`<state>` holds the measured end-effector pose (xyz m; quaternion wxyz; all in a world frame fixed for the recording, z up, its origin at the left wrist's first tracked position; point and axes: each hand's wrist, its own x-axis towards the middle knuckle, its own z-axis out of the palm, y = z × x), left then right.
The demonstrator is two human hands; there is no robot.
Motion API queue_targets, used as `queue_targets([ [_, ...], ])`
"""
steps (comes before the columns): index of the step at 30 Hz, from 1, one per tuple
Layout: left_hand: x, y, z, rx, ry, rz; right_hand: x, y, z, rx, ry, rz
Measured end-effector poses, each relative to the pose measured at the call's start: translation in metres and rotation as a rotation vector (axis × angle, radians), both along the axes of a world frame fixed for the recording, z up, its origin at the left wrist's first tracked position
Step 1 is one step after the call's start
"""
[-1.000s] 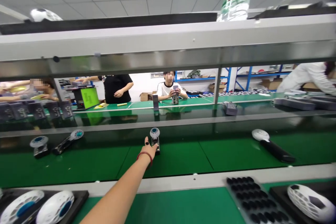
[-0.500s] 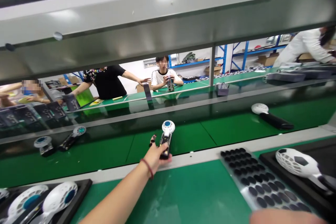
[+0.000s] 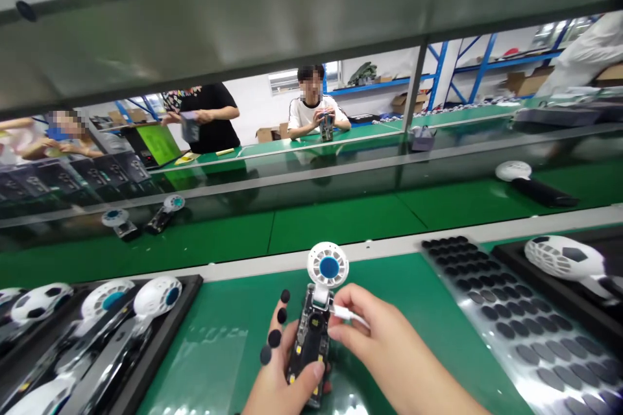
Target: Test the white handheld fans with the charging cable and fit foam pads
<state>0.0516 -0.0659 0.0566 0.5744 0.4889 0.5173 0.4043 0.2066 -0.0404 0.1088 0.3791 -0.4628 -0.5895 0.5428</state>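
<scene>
My left hand is wrapped round the dark handle of a handheld fan, its round white head with a blue centre pointing away from me. Small round black stickers cling to the fingers of that hand. In a pinch, my right hand has a white cable plug against the right side of the fan, just below the head. Whether the plug sits in a socket I cannot tell. A sheet of round black stickers lies to the right.
A black tray on the left bears several fans; another tray on the right holds a football-patterned fan. Beyond the rail, more fans lie on the green conveyor. A metal shelf crosses overhead. People work on the far side.
My left hand has drawn the fan back from the conveyor to the near bench. My right hand has come up to it with the white plug. The view has tipped downward.
</scene>
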Motion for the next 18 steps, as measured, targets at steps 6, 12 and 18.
queue_targets([
  [6, 0.000, -0.003, -0.009, 0.067, 0.126, 0.070, 0.002, 0.000, 0.011, 0.127, -0.373, -0.046],
  [12, -0.001, -0.006, -0.013, 0.238, 0.293, 0.125, -0.003, 0.003, 0.020, 0.090, -0.556, -0.052],
  [18, 0.004, -0.009, -0.001, 0.268, 0.432, 0.125, -0.008, 0.005, 0.025, 0.095, -0.683, -0.018],
])
